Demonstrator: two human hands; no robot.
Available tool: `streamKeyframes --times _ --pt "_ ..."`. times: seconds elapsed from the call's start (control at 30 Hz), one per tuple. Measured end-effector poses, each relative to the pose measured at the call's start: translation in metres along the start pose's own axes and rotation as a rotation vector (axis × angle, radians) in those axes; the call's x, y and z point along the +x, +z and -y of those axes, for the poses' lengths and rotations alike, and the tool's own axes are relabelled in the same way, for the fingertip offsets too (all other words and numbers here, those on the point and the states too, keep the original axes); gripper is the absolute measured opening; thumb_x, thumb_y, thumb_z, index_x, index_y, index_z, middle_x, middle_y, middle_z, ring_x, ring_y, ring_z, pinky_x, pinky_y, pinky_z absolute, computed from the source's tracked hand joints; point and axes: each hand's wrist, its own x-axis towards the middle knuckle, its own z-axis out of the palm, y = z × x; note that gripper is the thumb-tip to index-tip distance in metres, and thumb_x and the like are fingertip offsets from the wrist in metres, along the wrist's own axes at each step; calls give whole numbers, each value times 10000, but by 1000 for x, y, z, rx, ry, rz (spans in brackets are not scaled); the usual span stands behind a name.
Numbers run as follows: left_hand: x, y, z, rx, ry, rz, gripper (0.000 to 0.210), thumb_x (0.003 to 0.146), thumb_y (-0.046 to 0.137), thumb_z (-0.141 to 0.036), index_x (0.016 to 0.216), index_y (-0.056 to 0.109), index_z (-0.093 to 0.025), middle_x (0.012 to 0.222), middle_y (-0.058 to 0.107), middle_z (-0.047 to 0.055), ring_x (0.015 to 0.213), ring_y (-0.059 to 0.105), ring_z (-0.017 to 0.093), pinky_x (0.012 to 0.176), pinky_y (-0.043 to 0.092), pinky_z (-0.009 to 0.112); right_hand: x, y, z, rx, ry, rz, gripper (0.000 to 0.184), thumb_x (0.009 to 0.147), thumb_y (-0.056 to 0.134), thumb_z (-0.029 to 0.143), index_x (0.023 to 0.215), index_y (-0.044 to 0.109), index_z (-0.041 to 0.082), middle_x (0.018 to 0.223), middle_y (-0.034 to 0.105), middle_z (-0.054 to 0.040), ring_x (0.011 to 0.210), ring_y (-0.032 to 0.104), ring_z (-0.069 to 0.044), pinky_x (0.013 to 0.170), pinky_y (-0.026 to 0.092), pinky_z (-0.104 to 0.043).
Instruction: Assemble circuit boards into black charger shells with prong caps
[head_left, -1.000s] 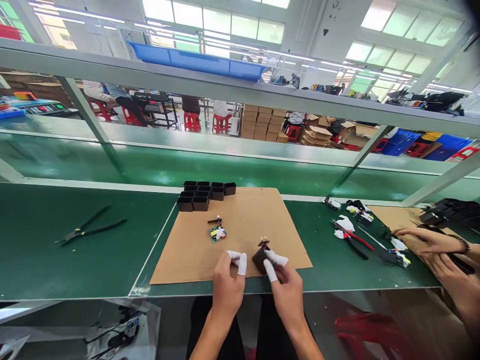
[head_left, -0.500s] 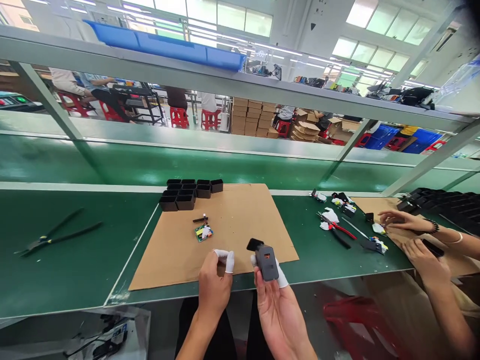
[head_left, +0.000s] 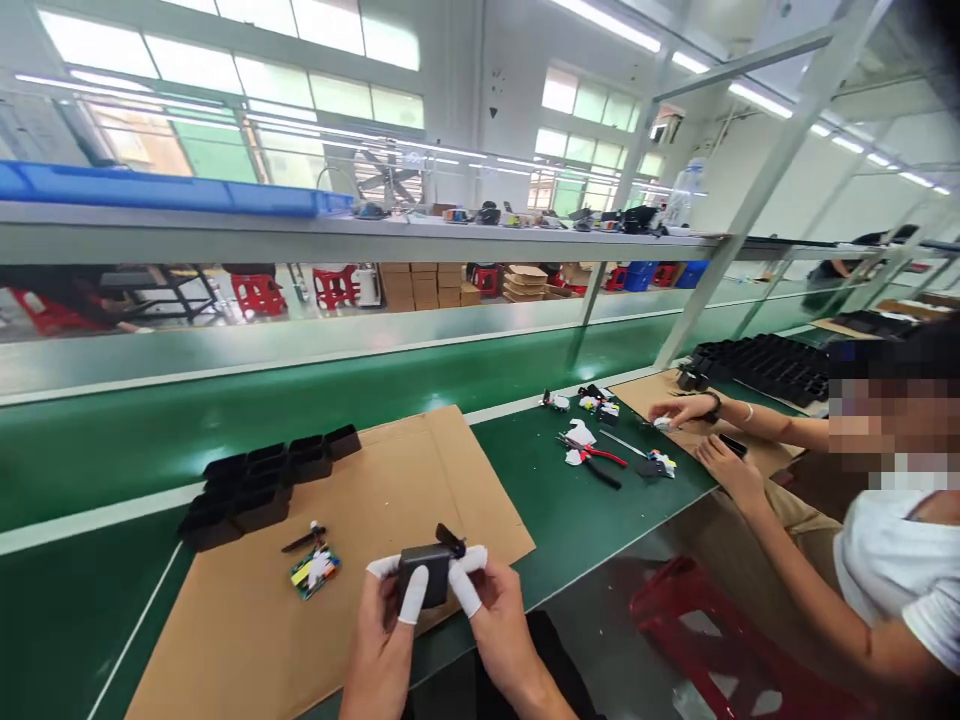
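My left hand (head_left: 386,625) grips a dark grey charger (head_left: 433,562) by its left side, thumb across the near face. My right hand (head_left: 496,612) closes on the charger's right side, by a small black piece (head_left: 451,540) jutting up from the corner. White finger cots cover several fingertips on both hands. Left of the hands, a small green circuit board (head_left: 313,572) with white and yellow parts lies on a cardboard sheet (head_left: 397,490). A thin dark strip (head_left: 301,540) rests just behind the board.
Several black open-topped cases (head_left: 262,480) stand on the cardboard's far left. To the right lie red-handled pliers (head_left: 600,455), more circuit pieces (head_left: 592,402) and a screwdriver-like rod (head_left: 621,442). A co-worker's hands (head_left: 724,460) work at the right, near a red stool (head_left: 697,620).
My view has swung right. My left hand, empty before, has joined my right hand on the charger. The charger has turned, so its orange port no longer shows.
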Motion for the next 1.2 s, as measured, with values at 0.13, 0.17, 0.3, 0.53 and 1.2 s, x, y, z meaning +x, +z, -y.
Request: streamKeyframes --times 0.13,0.17,0.3,0.53,1.2 --pt "26 -14 -13 367 30 -71 663 731 812 -793 1125 710 -269 1050 857 102 1003 817 403 872 674 538 7 -11 -9 -79 21 32 267 934 839 456 893 824 193 874 782 -35 829 714 -208 814 557 -310" --pt "34 -18 -17 384 25 -92 660 714 813 -792 1101 712 -267 1045 857 104 998 816 409 878 667 545 8 -13 -10 -97 24 34 272 948 819 457 888 819 191 870 774 -32 822 703 -203 800 546 -305" --pt "68 -30 -24 350 3 -84 589 616 841 -692 987 737 -247 988 863 103 1004 819 410 903 656 507 7 -16 -12 -173 15 36 273 970 787 448 874 800 193 854 741 -17 802 658 -186 766 513 -288" --pt "96 -39 -29 459 -27 -171 433 519 832 -501 857 783 -234 821 835 95 868 788 413 752 612 461 5 -19 -2 -321 -52 66 162 946 782 319 826 771 212 841 734 -2 812 661 -185 780 496 -293" --pt "41 -37 0 4 -81 -166 535 609 997 -535 965 791 -193 958 844 97 925 823 294 905 693 416 87 -19 15 -715 -526 593 213 877 761 141 1025 719 289 1209 784 -19 1289 669 -268 1110 462 -448"
